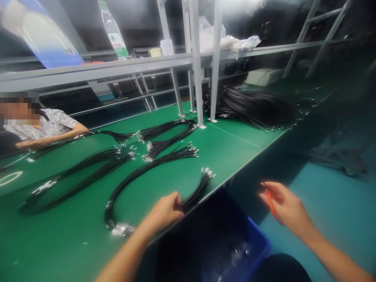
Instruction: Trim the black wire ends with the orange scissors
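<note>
My left hand (167, 209) is closed around a bundle of black cables (198, 188) at the front edge of the green table. The bundle's metal-tipped ends fan out past my fingers. Its other part curves round on the tabletop, with a silvery wrap (121, 229) beside my wrist and a second set of tips (192, 150) farther back. Out over the floor, apart from the table, my right hand (286, 207) grips a small orange-handled tool (272, 203). A thin dark tip pokes out near the fingertips; blur hides the tool's exact kind.
More black cable bundles (73, 176) lie on the green table (229, 145), with a large pile (255, 105) behind the metal posts (197, 66). A blue bin (258, 239) stands below the edge. Across the table sits a person (55, 125). The shelf holds a bottle (113, 33).
</note>
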`<state>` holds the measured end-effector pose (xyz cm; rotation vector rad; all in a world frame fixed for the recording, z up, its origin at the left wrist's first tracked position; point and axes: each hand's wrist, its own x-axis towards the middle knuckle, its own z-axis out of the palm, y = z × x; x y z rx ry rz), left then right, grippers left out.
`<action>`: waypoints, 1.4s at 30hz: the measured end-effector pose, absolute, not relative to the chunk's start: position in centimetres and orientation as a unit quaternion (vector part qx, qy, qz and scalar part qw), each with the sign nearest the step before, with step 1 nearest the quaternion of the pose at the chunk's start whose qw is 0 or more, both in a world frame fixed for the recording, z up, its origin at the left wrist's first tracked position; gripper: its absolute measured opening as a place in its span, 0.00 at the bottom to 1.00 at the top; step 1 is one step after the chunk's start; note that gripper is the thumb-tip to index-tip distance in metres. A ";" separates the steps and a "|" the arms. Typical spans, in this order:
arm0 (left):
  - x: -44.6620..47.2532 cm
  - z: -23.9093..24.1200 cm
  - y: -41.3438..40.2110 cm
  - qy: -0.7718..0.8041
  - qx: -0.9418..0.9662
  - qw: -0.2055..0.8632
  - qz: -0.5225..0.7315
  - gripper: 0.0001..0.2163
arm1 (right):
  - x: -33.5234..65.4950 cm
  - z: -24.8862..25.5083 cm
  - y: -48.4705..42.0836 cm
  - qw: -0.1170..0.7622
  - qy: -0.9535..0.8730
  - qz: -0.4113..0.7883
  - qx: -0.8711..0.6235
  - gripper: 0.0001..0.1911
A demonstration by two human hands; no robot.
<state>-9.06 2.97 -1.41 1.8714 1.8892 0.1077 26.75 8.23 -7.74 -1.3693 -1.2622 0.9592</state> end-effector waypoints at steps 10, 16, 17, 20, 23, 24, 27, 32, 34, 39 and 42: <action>-9.2 -1.8 3.6 0.739 0.643 0.196 0.044 0.07 | 12.5 -10.9 3.0 0.511 -0.489 0.506 -0.493 0.15; -9.9 -1.7 3.2 0.704 0.680 0.202 0.037 0.07 | 12.3 -10.3 2.9 0.518 -0.455 0.531 -0.493 0.17; -10.0 -1.7 3.1 0.704 0.682 0.197 0.034 0.08 | 12.3 -10.9 2.8 0.522 -0.428 0.538 -0.505 0.18; -9.9 -1.9 2.9 0.729 0.665 0.159 0.022 0.08 | 11.9 -12.7 2.7 0.529 -0.340 0.571 -0.528 0.19; -9.5 -2.3 2.9 0.743 0.655 0.133 0.019 0.10 | 10.9 -13.8 3.4 0.529 -0.269 0.615 -0.519 0.19; -9.4 -2.5 2.9 0.743 0.657 0.128 0.020 0.11 | 10.7 -14.0 3.7 0.532 -0.248 0.623 -0.517 0.19; -9.2 -3.0 3.0 0.741 0.662 0.114 0.021 0.09 | 10.9 -14.4 3.9 0.550 -0.192 0.622 -0.524 0.19; -8.9 -3.5 2.5 0.749 0.657 0.082 0.029 0.09 | 11.7 -15.4 2.4 0.511 -0.119 0.677 -0.516 0.18; -8.8 -3.5 1.6 0.747 0.661 0.068 0.038 0.13 | 11.1 -15.3 2.2 0.483 -0.102 0.725 -0.480 0.17; -9.5 -4.5 -1.6 0.746 0.663 0.025 0.063 0.14 | 9.3 -13.0 2.7 0.482 -0.083 0.780 -0.390 0.11; -10.5 -5.5 -1.6 0.742 0.666 0.026 0.073 0.10 | 9.6 -10.8 2.9 0.515 -0.083 0.768 -0.372 0.11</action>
